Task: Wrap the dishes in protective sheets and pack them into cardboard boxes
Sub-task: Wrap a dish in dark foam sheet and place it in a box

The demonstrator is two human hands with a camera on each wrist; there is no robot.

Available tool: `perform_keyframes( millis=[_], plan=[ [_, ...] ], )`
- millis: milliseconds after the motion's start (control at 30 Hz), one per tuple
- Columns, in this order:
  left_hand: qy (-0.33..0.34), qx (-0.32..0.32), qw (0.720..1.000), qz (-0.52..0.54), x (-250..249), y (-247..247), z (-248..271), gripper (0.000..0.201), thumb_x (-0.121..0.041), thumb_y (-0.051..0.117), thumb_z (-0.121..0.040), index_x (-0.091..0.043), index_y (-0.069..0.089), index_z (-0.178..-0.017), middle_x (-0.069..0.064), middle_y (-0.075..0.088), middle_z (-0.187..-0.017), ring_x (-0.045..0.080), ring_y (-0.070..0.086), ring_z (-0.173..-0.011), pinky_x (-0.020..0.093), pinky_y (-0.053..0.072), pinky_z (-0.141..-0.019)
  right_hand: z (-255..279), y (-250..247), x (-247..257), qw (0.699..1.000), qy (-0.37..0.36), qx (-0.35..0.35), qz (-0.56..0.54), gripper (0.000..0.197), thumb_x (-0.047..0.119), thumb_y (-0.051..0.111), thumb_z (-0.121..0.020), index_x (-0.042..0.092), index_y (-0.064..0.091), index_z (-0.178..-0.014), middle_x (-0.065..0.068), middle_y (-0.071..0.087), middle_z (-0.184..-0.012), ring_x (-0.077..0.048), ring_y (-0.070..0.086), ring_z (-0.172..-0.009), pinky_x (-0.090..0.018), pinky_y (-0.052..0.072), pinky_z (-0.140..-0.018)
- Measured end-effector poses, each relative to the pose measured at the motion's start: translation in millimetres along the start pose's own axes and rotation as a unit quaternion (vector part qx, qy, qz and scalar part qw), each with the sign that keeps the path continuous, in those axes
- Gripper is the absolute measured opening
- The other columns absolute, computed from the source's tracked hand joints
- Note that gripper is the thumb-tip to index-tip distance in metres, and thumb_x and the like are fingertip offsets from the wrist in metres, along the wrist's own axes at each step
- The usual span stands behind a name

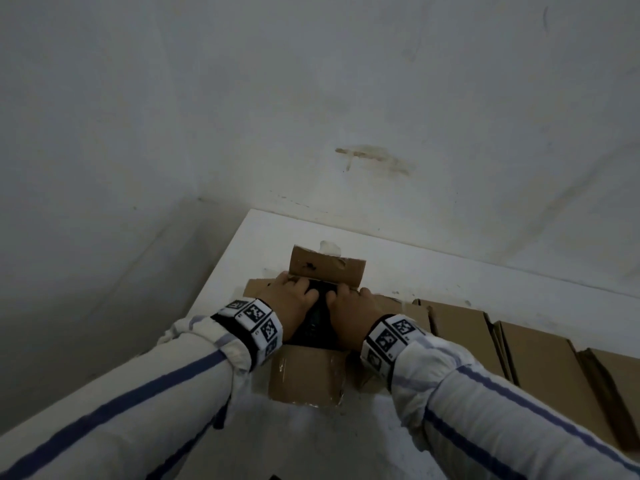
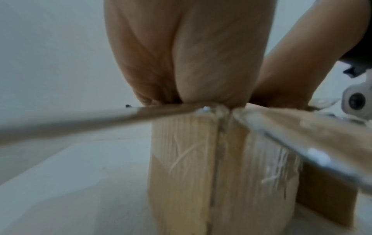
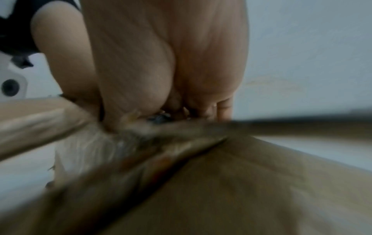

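A white tabletop [image 1: 346,441] carries a row of flat cardboard boxes [image 1: 540,358] at right and an open cardboard box [image 1: 308,375] near its left edge. Inside the open box lies a dark wrapped bundle [image 1: 317,320]. The left hand [image 1: 289,303] and right hand [image 1: 349,306] press on it, each grip's fingers curled over the bundle.

- right hand [image 3: 161,63] palm fills top centre, fingertips [image 3: 224,108] down at the cardboard box [image 3: 231,190] rim
- left hand [image 3: 66,68] just beside it
- small dark thing [image 3: 160,118] under fingers, too blurred to tell
- box flap [image 3: 36,120] sticks out left
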State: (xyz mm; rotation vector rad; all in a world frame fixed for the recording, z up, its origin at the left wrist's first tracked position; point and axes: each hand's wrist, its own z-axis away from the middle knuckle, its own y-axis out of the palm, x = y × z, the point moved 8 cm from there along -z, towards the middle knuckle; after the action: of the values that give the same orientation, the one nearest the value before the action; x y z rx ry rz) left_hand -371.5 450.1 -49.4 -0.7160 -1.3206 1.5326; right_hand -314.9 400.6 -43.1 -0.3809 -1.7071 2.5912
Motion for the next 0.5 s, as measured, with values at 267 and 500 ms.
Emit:
perform_keyframes(
  millis=[267,500],
  plan=[
    [-0.013,0.022,0.989,0.147,9.3,-3.0,-0.9,0.074,-0.036,0.08,-0.066,-0.014,0.042,-0.125,0.009,0.043,-0.126,0.027,0.049,-0.112,0.039,0.046,-0.096,-10.9,-2.6,-4.4,0.99,-0.013,0.073,-0.123,0.076,0.039,0.07,-0.076,0.012,0.034,-0.138,-0.012,0.037,-0.131,-0.029,0.052,-0.111,-0.041,0.047,-0.096],
    [-0.017,0.031,0.997,0.065,5.8,2.4,-4.8,0.078,-0.038,0.073,-0.073,-0.014,0.034,-0.136,0.008,0.044,-0.137,0.027,0.045,-0.125,0.047,0.019,-0.115,-29.2,10.3,1.8,0.99,0.006,0.103,-0.099,0.085,0.043,0.071,-0.076,0.011,0.028,-0.142,-0.015,0.039,-0.133,-0.031,0.049,-0.118,-0.043,0.044,-0.102]
  ],
)
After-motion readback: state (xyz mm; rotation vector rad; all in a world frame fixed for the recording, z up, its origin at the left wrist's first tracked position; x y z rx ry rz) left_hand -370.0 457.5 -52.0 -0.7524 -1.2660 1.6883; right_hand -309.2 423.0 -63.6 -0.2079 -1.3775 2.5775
